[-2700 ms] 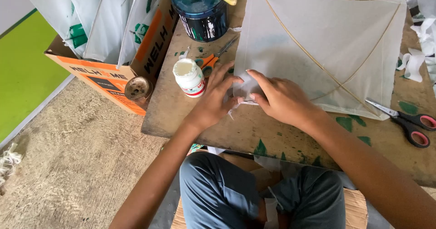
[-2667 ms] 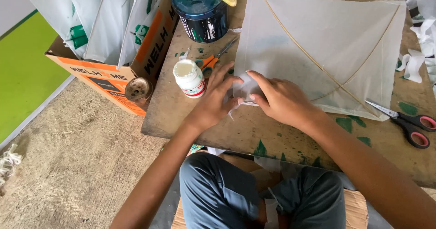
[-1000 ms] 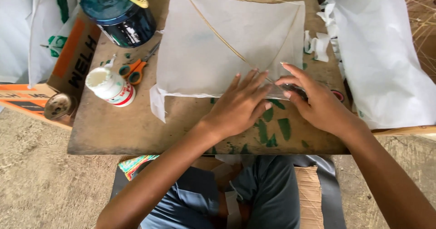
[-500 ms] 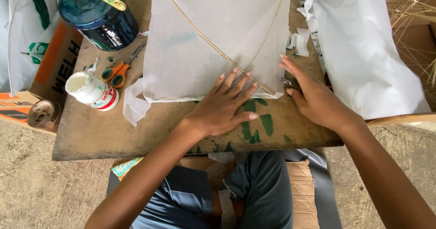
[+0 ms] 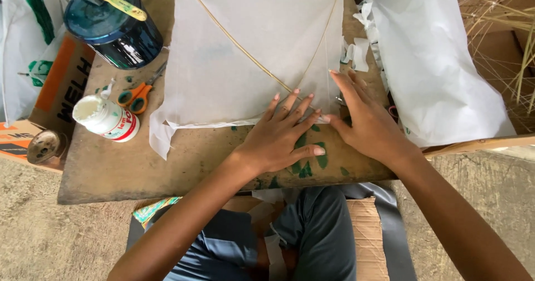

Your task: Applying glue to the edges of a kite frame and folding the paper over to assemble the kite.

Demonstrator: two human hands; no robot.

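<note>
At the near right corner of the white paper kite (image 5: 251,64), both hands are flat on the work. Left hand (image 5: 278,136) is spread wide, fingers fanned, palm pressing the lower edge of the sheet onto the wooden board (image 5: 184,164). Right hand (image 5: 368,122) is open too, fingers straight and close together, laid along the kite's right edge; it grips nothing.

The kite lies centred on the board, thin bamboo spars (image 5: 245,50) crossing it diagonally and bowing along the right side.

Risks as I read them:
- The paper looks very thin. Sliding a pressed palm sideways could wrinkle or tear it at the corner.
- The folded flap at the lower left (image 5: 161,139) sits loose and crumpled (nothing is holding it down), so any drag on the sheet could pull it further out of line.
- Open glue pot (image 5: 106,118) stands just beside that flap; a nudge tips it onto the paper.
- Orange-handled scissors (image 5: 136,94) lie touching the sheet's left edge and could snag it.
- Pressing on the spar could snap it.
</note>
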